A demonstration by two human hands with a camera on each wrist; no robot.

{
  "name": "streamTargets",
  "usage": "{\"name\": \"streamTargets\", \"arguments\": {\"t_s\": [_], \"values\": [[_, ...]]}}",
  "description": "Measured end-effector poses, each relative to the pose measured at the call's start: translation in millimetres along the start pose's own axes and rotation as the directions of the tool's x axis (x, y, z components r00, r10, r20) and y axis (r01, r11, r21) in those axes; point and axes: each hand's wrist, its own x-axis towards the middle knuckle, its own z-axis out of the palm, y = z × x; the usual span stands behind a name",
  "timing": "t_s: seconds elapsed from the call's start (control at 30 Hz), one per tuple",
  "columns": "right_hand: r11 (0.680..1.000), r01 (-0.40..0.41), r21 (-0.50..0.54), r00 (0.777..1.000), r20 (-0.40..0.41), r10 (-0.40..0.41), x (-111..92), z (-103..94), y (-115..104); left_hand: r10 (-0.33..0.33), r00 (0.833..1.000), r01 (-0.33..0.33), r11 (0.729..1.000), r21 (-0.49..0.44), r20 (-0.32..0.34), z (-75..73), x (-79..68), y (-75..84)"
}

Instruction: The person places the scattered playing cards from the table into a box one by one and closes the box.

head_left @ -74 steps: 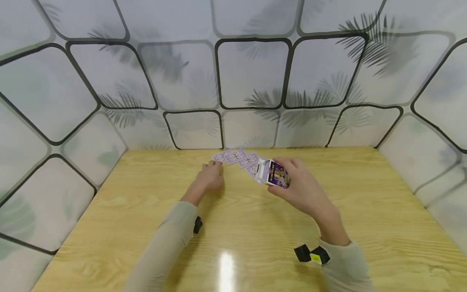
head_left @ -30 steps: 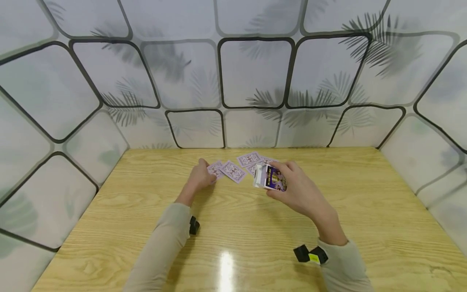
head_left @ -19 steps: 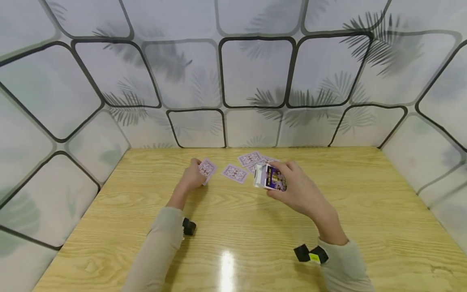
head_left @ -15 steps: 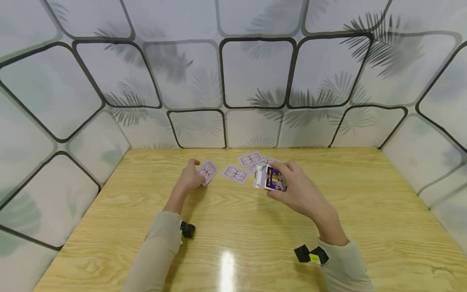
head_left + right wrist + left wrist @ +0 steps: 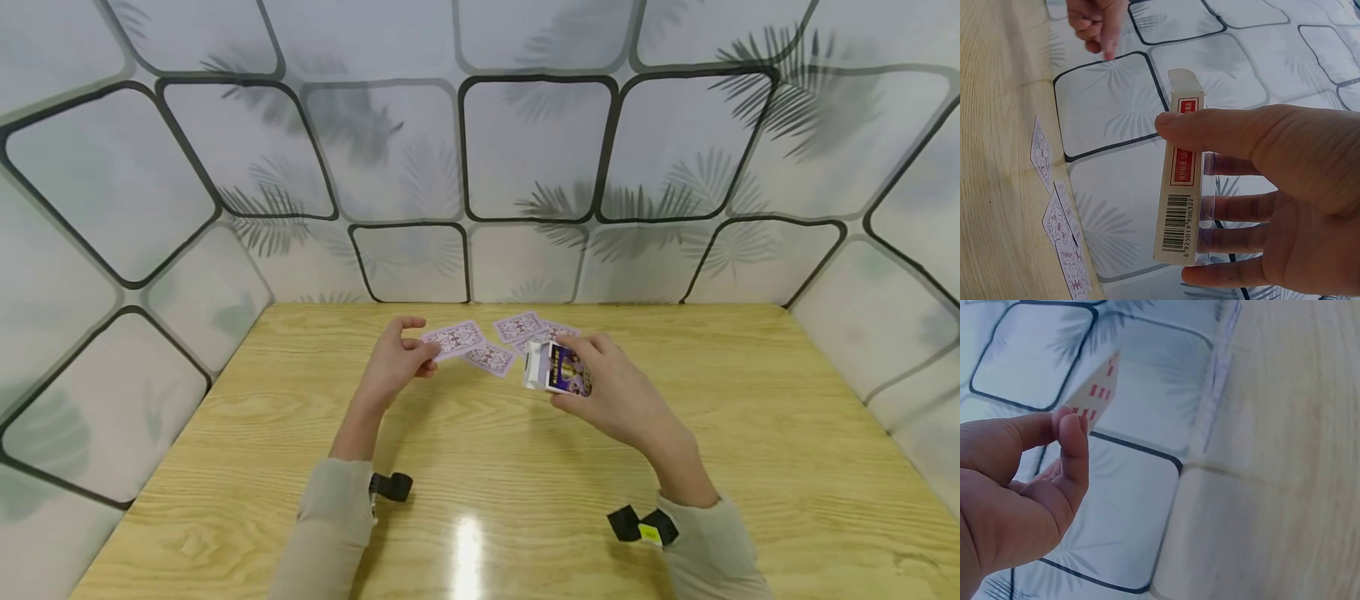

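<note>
Left hand point(image 5: 392, 364) pinches one card point(image 5: 456, 338) by its end above the desk point(image 5: 465, 442), right hand point(image 5: 626, 390), apart from it, grips the open box point(image 5: 568, 372) near the loose cards point(image 5: 491, 359); held card could slip or bend, since only one end is gripped.

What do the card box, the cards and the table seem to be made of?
The card box: probably thin cardboard with a smooth printed finish, given its crisp edges and flap.
The cards: likely paper card, perhaps plastic-coated; thin and flat with printed backs.
The table: wood or wood-look laminate, glossy; grain shows and light glares off it.
</note>
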Motion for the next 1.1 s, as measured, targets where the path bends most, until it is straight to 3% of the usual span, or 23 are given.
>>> {"name": "streamTargets", "arguments": {"t_s": [0.3, 0.6, 0.8, 1.1], "values": [[1.000, 0.011, -0.011, 1.000, -0.008, -0.011, 0.9, 3.0, -0.7, 0.169, 0.985, -0.166, 0.983, -0.082, 0.035, 12.1, -25.5, 30.1], [0.999, 0.033, -0.019, 0.999, -0.021, -0.033, 1.8, 4.3, -5.9, 0.316, 0.939, -0.320, 0.947, 0.009, 0.136, 28.1, -48.1, 45.4], [0.999, 0.046, -0.026, 0.999, -0.016, -0.046, 2.5, 4.1, -7.5, 0.339, 0.927, -0.356, 0.929, 0.100, 0.158, 34.0, -53.3, 50.3], [0.999, 0.040, -0.031, 0.999, 0.006, -0.040, 2.5, 5.4, -9.2, 0.327, 0.929, -0.357, 0.915, 0.189, 0.173, 34.1, -54.5, 50.5]]}}
